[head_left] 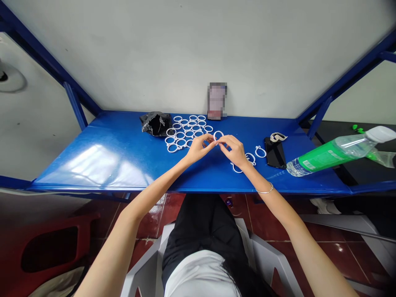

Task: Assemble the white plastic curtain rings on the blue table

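- Head view, far left of the desk: bare blue top only, with glare.
- Towards the back edge, left of centre: crumpled black bag, touching nothing else.
- Just beside it: cluster of white rings lying flat and packed close.
- Left hand: pinched shut on the lower rim of one white ring, thumb and forefinger closed.
- That ring: held upright just above the desk's middle, between both hands.
- Probably very light, thin, stiff yet springy plastic, smooth enough to slip; best pinched at the rim on opposite sides, not squeezed across.
- Right hand: likewise clamped on the same ring's rim.
- Near the right wrist: loose rings lying flat.
- Further right: black phone, then a green bottle at the right edge.
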A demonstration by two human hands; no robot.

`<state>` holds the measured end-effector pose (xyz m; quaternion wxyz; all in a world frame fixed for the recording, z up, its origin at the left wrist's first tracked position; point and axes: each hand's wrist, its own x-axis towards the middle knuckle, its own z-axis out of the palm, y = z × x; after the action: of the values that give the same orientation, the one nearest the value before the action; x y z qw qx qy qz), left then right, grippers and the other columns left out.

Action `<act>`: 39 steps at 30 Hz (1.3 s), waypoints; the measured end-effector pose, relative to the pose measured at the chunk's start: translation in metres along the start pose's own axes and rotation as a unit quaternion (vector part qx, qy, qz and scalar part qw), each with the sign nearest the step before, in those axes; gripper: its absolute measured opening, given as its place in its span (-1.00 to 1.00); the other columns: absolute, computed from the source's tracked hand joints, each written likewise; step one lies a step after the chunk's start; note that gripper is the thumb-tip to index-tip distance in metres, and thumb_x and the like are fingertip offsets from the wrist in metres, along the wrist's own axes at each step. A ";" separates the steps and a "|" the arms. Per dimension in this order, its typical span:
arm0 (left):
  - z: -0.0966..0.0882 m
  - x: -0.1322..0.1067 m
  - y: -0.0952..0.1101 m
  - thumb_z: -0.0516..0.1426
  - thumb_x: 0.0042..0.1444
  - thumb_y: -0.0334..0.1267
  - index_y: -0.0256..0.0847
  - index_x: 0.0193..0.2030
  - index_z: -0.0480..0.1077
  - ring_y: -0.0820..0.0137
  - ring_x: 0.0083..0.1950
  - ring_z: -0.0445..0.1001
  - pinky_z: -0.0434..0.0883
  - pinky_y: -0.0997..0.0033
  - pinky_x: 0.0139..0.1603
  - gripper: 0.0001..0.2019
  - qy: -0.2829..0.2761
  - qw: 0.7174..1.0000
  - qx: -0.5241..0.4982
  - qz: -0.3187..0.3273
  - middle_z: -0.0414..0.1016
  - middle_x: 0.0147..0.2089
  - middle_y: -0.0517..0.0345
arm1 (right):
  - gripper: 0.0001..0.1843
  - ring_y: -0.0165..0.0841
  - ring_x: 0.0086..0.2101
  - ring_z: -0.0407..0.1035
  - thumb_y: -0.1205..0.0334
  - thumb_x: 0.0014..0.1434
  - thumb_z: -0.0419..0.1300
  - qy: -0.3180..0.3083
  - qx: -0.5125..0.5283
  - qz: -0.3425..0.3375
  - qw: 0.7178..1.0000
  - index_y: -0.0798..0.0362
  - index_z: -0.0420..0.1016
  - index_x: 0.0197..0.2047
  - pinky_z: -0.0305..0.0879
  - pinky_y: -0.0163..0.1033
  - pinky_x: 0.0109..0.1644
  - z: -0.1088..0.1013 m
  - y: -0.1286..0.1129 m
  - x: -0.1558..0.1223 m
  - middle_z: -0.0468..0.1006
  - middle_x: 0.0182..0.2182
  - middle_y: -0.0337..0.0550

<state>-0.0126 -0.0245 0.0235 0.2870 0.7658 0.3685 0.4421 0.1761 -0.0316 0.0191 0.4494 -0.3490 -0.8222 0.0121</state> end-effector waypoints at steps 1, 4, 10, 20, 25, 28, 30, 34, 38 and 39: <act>0.000 0.000 0.000 0.07 0.27 0.09 -0.27 -0.16 0.45 0.37 -0.20 0.55 0.47 0.48 -0.32 -0.59 -0.002 1.000 -0.017 -0.010 0.59 -0.22 0.04 | -0.84 -0.26 -0.25 0.48 0.31 0.32 0.11 0.001 -0.014 -0.015 1.000 -0.06 0.52 -0.20 0.43 -0.17 -0.24 0.000 0.001 0.000 0.63 -0.26 -0.14; 0.000 0.001 -0.001 0.08 0.24 0.14 -0.27 -0.18 0.43 0.38 -0.25 0.55 0.48 0.46 -0.34 -0.56 -0.014 0.997 -0.075 -0.033 0.57 -0.27 0.05 | -0.81 -0.25 -0.21 0.48 0.36 0.31 0.11 0.001 -0.054 -0.050 0.997 -0.05 0.54 -0.18 0.44 -0.15 -0.18 -0.001 0.003 -0.001 0.64 -0.22 -0.14; -0.001 0.004 -0.005 0.19 0.12 0.18 -0.29 -0.26 0.44 0.42 -0.32 0.52 0.47 0.47 -0.32 -0.53 -0.040 0.976 -0.190 -0.096 0.54 -0.35 0.07 | -0.79 -0.26 -0.19 0.48 0.39 0.30 0.12 -0.019 -0.088 -0.067 0.994 -0.02 0.57 -0.18 0.43 -0.19 -0.18 -0.003 0.001 -0.002 0.64 -0.21 -0.12; 0.000 0.005 -0.009 0.30 0.00 0.13 -0.30 -0.24 0.43 0.43 -0.37 0.51 0.45 0.46 -0.33 -0.53 -0.043 0.953 -0.264 -0.142 0.52 -0.40 0.12 | -0.82 -0.26 -0.16 0.49 0.33 0.32 0.10 -0.035 -0.043 -0.021 0.998 -0.01 0.54 -0.15 0.43 -0.15 -0.07 -0.002 0.001 -0.001 0.63 -0.17 -0.10; -0.001 0.005 -0.010 0.29 0.00 0.15 -0.31 -0.23 0.43 0.43 -0.36 0.52 0.46 0.47 -0.33 -0.50 -0.045 0.951 -0.263 -0.154 0.53 -0.37 0.09 | -0.80 -0.24 -0.11 0.50 0.30 0.33 0.07 -0.045 -0.026 0.007 0.999 -0.03 0.53 -0.15 0.43 -0.12 -0.01 -0.003 0.000 -0.001 0.63 -0.15 -0.10; 0.000 0.005 -0.013 0.27 0.02 0.15 -0.32 -0.19 0.42 0.42 -0.35 0.53 0.47 0.46 -0.32 -0.50 -0.050 0.954 -0.248 -0.158 0.55 -0.35 0.07 | -0.79 -0.23 -0.10 0.49 0.30 0.33 0.05 -0.054 -0.011 0.023 0.998 -0.02 0.52 -0.16 0.42 -0.10 0.02 -0.003 0.001 -0.001 0.62 -0.16 -0.09; 0.000 0.004 -0.016 0.24 0.06 0.14 -0.31 -0.16 0.41 0.41 -0.36 0.54 0.48 0.44 -0.31 -0.52 -0.052 0.962 -0.218 -0.157 0.56 -0.34 0.05 | -0.80 -0.23 -0.11 0.49 0.29 0.33 0.04 -0.074 -0.001 0.032 0.997 -0.01 0.51 -0.17 0.42 -0.10 0.01 -0.002 0.003 -0.001 0.62 -0.17 -0.09; 0.002 0.002 -0.019 0.14 0.21 -0.02 -0.29 -0.10 0.42 0.39 -0.40 0.52 0.46 0.40 -0.31 -0.66 -0.035 0.990 -0.039 -0.131 0.55 -0.39 0.09 | -0.80 -0.20 -0.15 0.49 0.28 0.33 0.04 -0.174 0.002 0.054 0.983 0.02 0.51 -0.17 0.43 -0.08 -0.04 -0.001 0.007 -0.002 0.61 -0.20 -0.06; 0.002 0.000 -0.014 0.08 0.25 -0.23 -0.28 -0.01 0.43 0.30 -0.22 0.53 0.45 0.33 -0.18 -0.75 -0.009 0.984 0.169 -0.060 0.56 -0.22 0.02 | -0.79 -0.14 -0.09 0.49 0.27 0.30 0.06 -0.247 0.013 0.068 0.967 0.04 0.50 -0.09 0.43 -0.03 0.01 0.000 0.007 -0.003 0.59 -0.12 -0.01; 0.001 0.000 -0.013 0.06 0.26 -0.26 -0.27 0.00 0.42 0.28 -0.15 0.53 0.45 0.32 -0.14 -0.76 -0.007 0.980 0.195 -0.047 0.55 -0.16 -0.01 | -0.77 -0.14 -0.07 0.49 0.27 0.30 0.06 -0.252 0.020 0.071 0.965 0.03 0.50 -0.06 0.43 -0.02 0.03 0.001 0.007 -0.004 0.59 -0.09 -0.01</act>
<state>-0.0152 -0.0174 0.0131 0.1550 0.7918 0.4817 0.3421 0.1809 -0.0285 0.0137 0.2329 -0.3834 -0.8814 0.1479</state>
